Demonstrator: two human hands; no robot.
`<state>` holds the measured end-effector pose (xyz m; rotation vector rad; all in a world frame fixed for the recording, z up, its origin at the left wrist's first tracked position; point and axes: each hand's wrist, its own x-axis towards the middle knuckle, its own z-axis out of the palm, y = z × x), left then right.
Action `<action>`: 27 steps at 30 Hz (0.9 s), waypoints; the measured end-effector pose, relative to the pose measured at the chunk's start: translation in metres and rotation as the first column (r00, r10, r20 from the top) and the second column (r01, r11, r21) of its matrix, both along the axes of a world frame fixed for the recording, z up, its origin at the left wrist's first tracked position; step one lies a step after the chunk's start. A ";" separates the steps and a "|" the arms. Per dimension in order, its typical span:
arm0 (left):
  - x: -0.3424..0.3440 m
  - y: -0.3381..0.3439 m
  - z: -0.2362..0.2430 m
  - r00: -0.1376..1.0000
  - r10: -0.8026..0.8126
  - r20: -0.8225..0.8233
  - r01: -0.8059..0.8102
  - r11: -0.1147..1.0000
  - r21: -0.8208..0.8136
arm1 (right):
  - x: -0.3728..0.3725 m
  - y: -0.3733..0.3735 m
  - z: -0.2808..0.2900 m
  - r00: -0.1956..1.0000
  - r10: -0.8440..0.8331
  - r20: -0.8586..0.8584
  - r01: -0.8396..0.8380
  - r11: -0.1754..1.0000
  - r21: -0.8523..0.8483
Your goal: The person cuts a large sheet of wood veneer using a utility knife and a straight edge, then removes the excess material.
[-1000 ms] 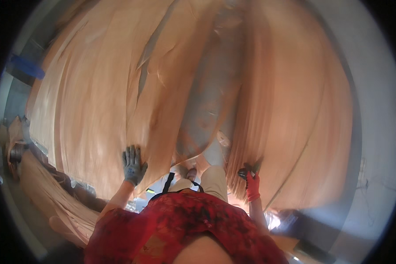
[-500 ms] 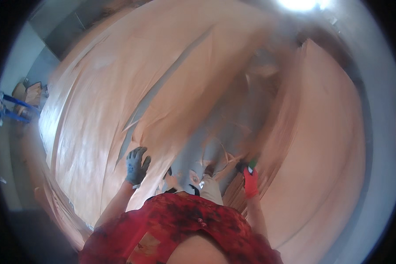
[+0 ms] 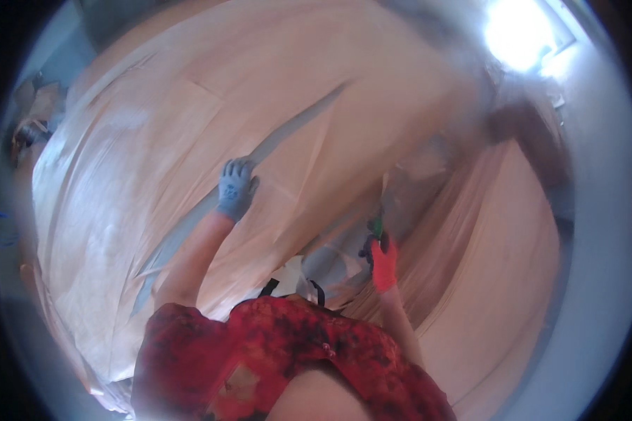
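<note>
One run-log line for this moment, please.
left hand: open, at grey gap in tan sheets | right hand: gripping green object | other stack: right side

4 o'clock: right hand point(image 3: 382, 259) partly hides green object point(image 3: 378, 226), kind unclear | 9–10 o'clock: left hand point(image 3: 236, 188), palm hidden | 1–2 o'clock: tan sheets point(image 3: 414, 70) blurred | 10 o'clock: clutter point(image 3: 39, 116) too small to tell | 6 o'clock: red shirt point(image 3: 203, 358) cut off

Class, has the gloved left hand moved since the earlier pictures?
Yes: the left hand moved forward, toward the far end of the grey gap in the veneer.
</note>
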<state>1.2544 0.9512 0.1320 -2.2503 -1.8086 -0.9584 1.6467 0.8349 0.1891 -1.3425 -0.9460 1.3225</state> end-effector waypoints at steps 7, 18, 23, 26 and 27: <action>0.075 0.210 -0.049 0.989 0.041 -0.143 -0.056 0.993 -0.101 | 0.009 0.139 -0.033 0.980 0.102 -0.173 -0.095 0.994 0.049; 0.131 0.364 -0.103 0.942 0.139 -0.305 -0.194 0.968 -0.158 | 0.047 0.357 -0.094 0.941 0.338 -0.008 -0.338 0.940 -0.043; 0.147 0.373 -0.092 0.915 0.175 -0.364 -0.220 0.972 -0.084 | 0.063 0.455 -0.094 0.864 0.488 0.121 -0.462 0.865 -0.195; 0.164 0.380 -0.076 0.919 0.159 -0.360 -0.193 0.979 -0.061 | 0.077 0.500 -0.096 0.854 0.516 0.069 -0.485 0.837 -0.255; 0.166 0.381 -0.067 0.926 0.171 -0.338 -0.211 0.974 -0.085 | 0.077 0.513 -0.092 0.811 0.562 0.160 -0.517 0.818 -0.254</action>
